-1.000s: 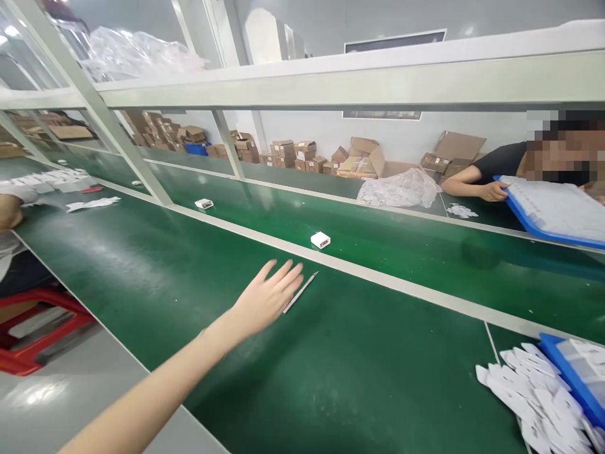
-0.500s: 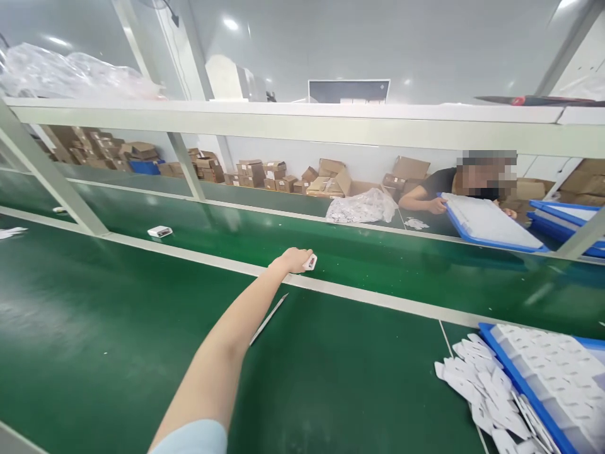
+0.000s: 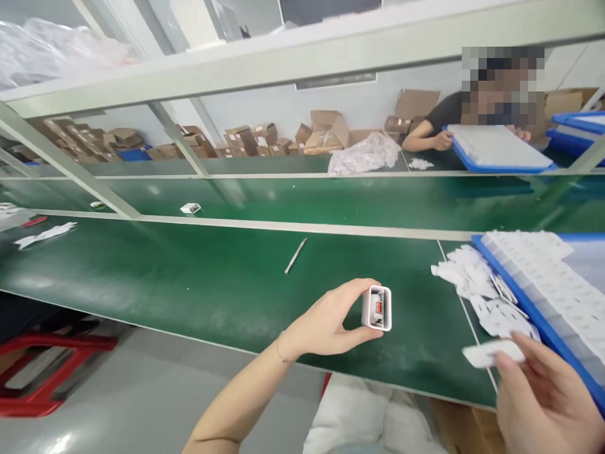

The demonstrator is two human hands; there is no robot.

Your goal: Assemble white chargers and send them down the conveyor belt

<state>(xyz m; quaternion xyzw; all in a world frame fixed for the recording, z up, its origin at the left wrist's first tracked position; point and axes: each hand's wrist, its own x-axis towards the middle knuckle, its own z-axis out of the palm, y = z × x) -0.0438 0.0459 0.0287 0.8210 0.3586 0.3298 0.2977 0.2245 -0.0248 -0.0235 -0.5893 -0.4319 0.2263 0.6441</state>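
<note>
My left hand (image 3: 333, 318) grips a small white plastic housing (image 3: 388, 315) between thumb and fingers, above the near edge of the green bench. The housing's open end faces me and shows a circuit part with orange-red pieces inside. In my right hand (image 3: 543, 391), at the lower right, a flat white plastic cover (image 3: 491, 354) is pinched between thumb and finger. The two parts are apart. Close beyond my right hand lies a heap of similar white covers (image 3: 472, 277), beside a blue tray (image 3: 524, 296) holding rows of white parts.
A pen-like tool (image 3: 295, 255) lies on the green bench (image 3: 189, 271). Another white housing (image 3: 190, 208) sits on the strip beyond the pale rail (image 3: 283, 226). Across the bench a co-worker's hand (image 3: 443, 140) holds a blue-edged tray (image 3: 501, 148). A red stool (image 3: 61, 353) stands at lower left.
My left hand has drawn back from the far strip toward me with the white housing. My right hand has come into view with a white cover. The view has tilted down.
</note>
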